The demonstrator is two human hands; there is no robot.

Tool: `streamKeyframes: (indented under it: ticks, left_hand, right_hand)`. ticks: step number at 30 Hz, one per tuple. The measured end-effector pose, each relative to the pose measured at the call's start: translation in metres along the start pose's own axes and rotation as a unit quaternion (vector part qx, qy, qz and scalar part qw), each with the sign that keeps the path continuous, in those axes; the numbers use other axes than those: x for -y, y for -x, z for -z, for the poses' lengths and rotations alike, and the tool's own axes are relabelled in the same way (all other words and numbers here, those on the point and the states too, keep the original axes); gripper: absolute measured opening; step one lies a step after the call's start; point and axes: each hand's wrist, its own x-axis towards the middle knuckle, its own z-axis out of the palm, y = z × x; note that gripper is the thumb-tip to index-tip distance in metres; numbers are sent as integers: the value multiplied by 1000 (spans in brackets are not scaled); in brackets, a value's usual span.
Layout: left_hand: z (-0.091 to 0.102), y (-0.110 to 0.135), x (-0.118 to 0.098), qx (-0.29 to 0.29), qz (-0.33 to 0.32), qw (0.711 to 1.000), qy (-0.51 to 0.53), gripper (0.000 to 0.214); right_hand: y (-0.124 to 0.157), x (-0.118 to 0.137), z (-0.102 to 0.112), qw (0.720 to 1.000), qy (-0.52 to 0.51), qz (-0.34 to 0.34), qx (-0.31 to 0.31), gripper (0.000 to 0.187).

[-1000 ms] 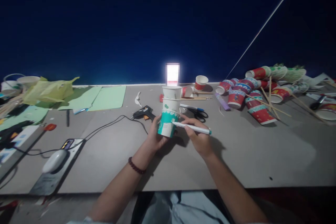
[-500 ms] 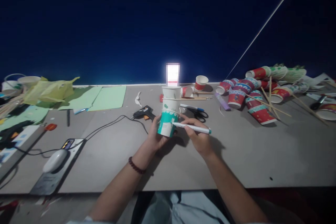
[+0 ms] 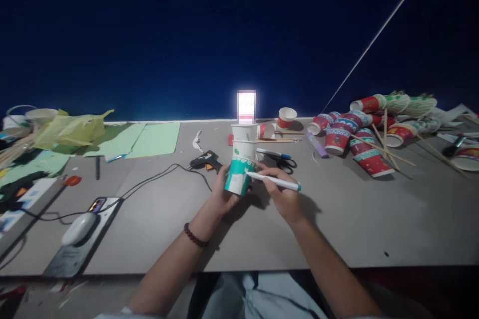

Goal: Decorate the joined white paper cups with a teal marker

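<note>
My left hand [image 3: 221, 194] is wrapped round a paper cup [image 3: 238, 175], white with a teal-coloured band, held tilted above the grey table [image 3: 355, 219]. My right hand [image 3: 283, 194] pinches a white marker with a teal cap [image 3: 275, 181], its tip touching the cup's right side. Just behind the held cup stand two white paper cups [image 3: 244, 138], one stacked on the other.
A black glue gun [image 3: 205, 160] with its cord, scissors [image 3: 283, 161] and a blue pen [image 3: 274, 153] lie behind the hands. Several red patterned cups [image 3: 355, 134] and wooden sticks are heaped at the right. Green paper sheets [image 3: 145, 140] and a power strip [image 3: 80, 229] lie at the left.
The marker tip has crept slightly upward on the cup. Both hands and the cup otherwise stay in place.
</note>
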Motion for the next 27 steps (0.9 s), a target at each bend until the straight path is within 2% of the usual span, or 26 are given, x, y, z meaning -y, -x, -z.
streamKeyframes:
  ticks: [3, 6, 12, 15, 23, 27]
  left_hand:
    - [-1, 1, 0, -1, 3, 1000, -8, 35]
    - [-1, 2, 0, 1, 0, 1000, -10, 33]
    - [-1, 0, 1, 8, 3, 1000, -9, 35]
    - [0, 0, 0, 4, -4, 1000, -2, 32]
    - [-2, 1, -1, 19, 10, 1000, -12, 35]
    - [-3, 2, 0, 7, 12, 1000, -4, 35]
  right_hand:
    - [2, -1, -4, 997, -60, -38, -15, 12]
    - [3, -2, -6, 995, -90, -47, -19, 12]
    - [0, -1, -1, 1000, -3, -2, -1, 10]
    - [-1, 0, 1, 1000, 4, 21, 22, 9]
    - [0, 3, -2, 1000, 1, 3, -6, 10]
    - [0, 1, -1, 1000, -4, 6, 5, 10]
